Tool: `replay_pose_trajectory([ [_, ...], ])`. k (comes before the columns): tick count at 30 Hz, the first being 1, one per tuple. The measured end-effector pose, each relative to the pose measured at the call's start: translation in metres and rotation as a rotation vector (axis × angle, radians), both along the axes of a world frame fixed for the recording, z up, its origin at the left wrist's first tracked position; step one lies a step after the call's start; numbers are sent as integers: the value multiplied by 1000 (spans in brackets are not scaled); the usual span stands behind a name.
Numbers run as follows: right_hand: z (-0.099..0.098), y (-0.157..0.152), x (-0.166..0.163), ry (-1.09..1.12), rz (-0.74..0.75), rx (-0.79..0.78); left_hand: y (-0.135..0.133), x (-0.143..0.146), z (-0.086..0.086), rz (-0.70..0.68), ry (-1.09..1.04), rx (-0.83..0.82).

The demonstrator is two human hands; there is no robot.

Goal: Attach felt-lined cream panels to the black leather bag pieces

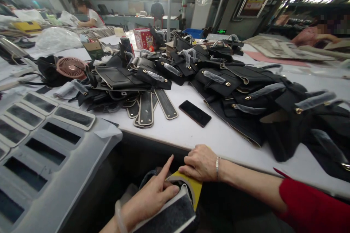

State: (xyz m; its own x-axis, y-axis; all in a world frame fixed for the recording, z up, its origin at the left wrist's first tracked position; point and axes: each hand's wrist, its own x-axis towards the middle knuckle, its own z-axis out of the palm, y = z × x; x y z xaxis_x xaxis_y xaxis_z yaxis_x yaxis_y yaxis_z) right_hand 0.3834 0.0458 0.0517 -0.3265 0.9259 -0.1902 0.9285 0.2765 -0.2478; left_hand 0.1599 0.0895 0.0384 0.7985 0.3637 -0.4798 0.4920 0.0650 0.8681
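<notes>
My left hand [151, 198] is low in the middle of the head view, its index finger stretched out and its thumb bent over the top edge of a black panel with a pale rim [171, 215]. The panel is tilted, and its lower part runs out of the frame. My right hand [201, 163] is closed on a yellow curved piece [197, 185], just in front of the table edge. This yellow piece arches round the panel's upper end; its exact kind cannot be made out. Several similar black strips with pale rims [146, 107] lie fanned out on the table.
Black handbags [218, 80] with wrapped handles are heaped across the white table [175, 136]. A phone [195, 113] lies near its edge. At left stands a grey slotted rack [90, 145] bearing rimmed panels [74, 116]. A pink fan [71, 67] is behind. Other people sit farther off.
</notes>
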Motion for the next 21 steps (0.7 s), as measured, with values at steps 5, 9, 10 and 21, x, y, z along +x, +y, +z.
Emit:
replay_pose_trajectory([
  [5,-5,9,-2,-17,114,74,3,2,9,-58,72,142],
  [9,-6,15,-2,-12,186,103,3,1,12,-104,79,203],
  [10,-7,15,-2,-9,202,107,3,0,12,-114,98,210],
  [21,-6,14,-4,-52,265,83,2,0,14,-175,187,251],
])
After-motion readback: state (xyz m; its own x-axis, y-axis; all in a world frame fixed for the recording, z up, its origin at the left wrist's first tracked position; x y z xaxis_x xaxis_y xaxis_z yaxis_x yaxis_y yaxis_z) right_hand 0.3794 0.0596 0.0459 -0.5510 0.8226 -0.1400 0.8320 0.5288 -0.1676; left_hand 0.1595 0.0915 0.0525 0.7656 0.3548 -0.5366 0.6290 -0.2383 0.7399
